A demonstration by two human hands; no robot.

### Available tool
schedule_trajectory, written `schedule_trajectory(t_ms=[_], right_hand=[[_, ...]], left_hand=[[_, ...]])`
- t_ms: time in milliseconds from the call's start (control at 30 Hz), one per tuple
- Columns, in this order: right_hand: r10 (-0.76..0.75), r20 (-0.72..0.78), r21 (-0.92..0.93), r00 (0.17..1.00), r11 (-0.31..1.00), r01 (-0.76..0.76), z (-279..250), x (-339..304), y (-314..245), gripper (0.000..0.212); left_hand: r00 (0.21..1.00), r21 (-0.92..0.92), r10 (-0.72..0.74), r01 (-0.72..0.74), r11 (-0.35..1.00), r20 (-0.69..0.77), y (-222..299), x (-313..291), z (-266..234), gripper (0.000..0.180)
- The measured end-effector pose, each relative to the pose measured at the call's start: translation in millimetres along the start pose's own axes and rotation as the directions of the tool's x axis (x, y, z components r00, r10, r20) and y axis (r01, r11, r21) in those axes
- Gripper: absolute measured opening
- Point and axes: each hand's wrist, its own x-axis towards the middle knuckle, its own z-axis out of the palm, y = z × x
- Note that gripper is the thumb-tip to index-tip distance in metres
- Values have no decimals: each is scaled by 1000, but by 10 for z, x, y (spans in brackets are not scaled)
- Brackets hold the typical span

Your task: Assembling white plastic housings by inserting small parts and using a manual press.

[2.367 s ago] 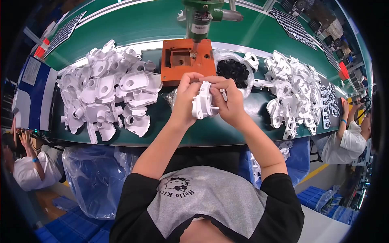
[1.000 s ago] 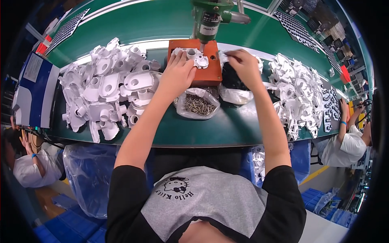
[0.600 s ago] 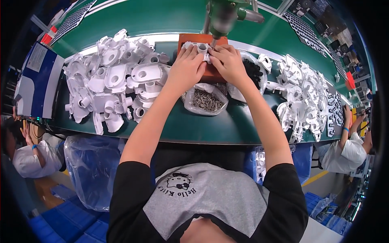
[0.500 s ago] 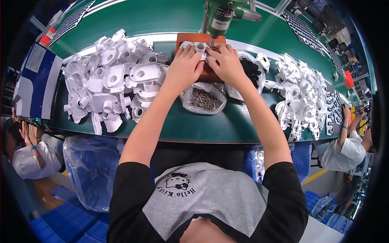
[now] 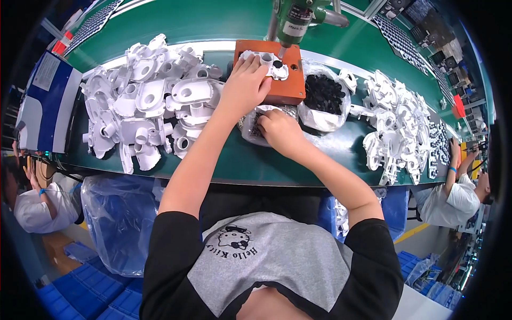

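On an orange fixture block (image 5: pixel 285 92) lies a white plastic housing (image 5: pixel 281 72) with a round tube and a black piece (image 5: pixel 277 63) set in it. My left hand (image 5: pixel 247 85) rests over the housing's left side, its fingers wrapped on it. My right hand (image 5: pixel 281 130) dips into a clear bag (image 5: pixel 250 132) of small metal screws just in front of the block. Its fingers are curled together, and the fingertips are partly hidden, so what they pinch is unclear. A green screwdriving machine (image 5: pixel 295 24) stands with its tip above the housing.
White plastic housings (image 5: pixel 141 101) are heaped at the left, and more white parts (image 5: pixel 394 122) at the right. A bag of black pieces (image 5: pixel 324 95) sits right of the block. A blue and white box (image 5: pixel 48 106) stands far left. Other people are at both sides.
My right hand has left the housing and come down toward me into the screw bag. The black piece in the housing now shows. My left hand has stayed on the housing.
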Motion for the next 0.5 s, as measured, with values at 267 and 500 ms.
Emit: schedule_trajectory(t_ms=[267,500], right_hand=[[427,289,656,857,563,-502,-823,436,361,14],[470,-64,558,880,748,-359,-573,848,836,24]], left_hand=[[1000,17,-11,11,1000,-4,14,-15,-42,22],[1000,-5,-12,12,1000,3,28,6,-32,21]])
